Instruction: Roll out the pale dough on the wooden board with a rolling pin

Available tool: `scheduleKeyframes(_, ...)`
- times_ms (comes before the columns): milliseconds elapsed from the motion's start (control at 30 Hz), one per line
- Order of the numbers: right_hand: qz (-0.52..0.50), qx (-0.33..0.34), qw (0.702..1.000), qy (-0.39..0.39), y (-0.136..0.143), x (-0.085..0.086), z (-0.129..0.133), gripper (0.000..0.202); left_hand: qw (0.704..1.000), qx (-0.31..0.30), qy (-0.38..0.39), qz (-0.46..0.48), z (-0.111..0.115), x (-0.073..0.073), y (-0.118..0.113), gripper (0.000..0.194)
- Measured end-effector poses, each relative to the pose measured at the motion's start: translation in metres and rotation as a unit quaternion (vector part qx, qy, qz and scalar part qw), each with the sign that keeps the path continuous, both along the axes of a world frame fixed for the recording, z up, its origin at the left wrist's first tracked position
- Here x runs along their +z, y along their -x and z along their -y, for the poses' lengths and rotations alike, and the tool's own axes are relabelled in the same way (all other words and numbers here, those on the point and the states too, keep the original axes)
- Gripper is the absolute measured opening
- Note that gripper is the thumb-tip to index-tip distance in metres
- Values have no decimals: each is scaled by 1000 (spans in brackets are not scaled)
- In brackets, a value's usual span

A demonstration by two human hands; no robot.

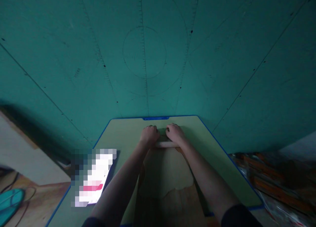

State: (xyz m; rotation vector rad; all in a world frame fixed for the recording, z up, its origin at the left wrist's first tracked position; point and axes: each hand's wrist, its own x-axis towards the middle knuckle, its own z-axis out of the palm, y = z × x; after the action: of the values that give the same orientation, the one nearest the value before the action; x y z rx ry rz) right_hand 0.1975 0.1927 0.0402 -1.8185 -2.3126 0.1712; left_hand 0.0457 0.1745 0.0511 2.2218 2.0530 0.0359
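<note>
My left hand (149,135) and my right hand (174,133) are both curled into fists near the far edge of the table, a short gap apart. A pale, smooth rod like a rolling pin (166,144) runs crosswise between my wrists. Its ends are hidden under the heels of my hands. Whether my fingers hold anything is hidden. Towards me from the rod lies a thin pale sheet with a ragged edge, like rolled dough (170,171). It rests on a brown wooden board (182,204) between my forearms.
The light-topped table (214,157) has a blue rim and touches a green wall (158,55). A blurred-out bright phone or tablet screen (97,174) lies at the left. A white panel (32,151) stands further left. Plastic-wrapped orange items (271,184) are at the right.
</note>
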Motion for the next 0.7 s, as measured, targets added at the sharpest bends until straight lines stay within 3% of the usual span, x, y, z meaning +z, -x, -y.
scheduleKeyframes(300,3,-16,1000,3,-2,-1,24,24,1000,19,-22,-2,28,-3,1,34)
scheduleKeyframes(533,5,-25,1000,-1,-2,3,74,34,997,-22,-79,0,75,-10,2,45)
scheduleKeyframes(700,19,-15,999,-38,-3,-2,116,39,991,-60,-119,7,115,-17,3,39)
